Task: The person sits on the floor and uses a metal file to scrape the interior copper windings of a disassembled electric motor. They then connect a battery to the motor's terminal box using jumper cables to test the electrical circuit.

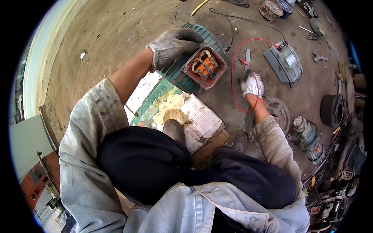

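Note:
My left hand (175, 46), in a grey work glove, lies with its fingers spread over the finned housing of a green electric motor (176, 75). Its open, red-rimmed terminal box (208, 77) shows an orange terminal block (206, 68) with studs and pale-sleeved wires. To the right of the motor, my gloved right hand (251, 84) is closed around the lower end of a flat grey metal strip (247, 58). A red test clip (243, 62) is beside that strip, and its red lead (232, 83) loops past my wrist. A black clip (228, 48) touches the motor's edge.
A grey meter (283, 61) with both leads stands on the floor at right. Near it are an adjustable wrench (320, 58), a round metal cover (278, 110) and a smaller motor (309, 139). Stained boards (202, 116) lie under my boot; metal parts pile up far right.

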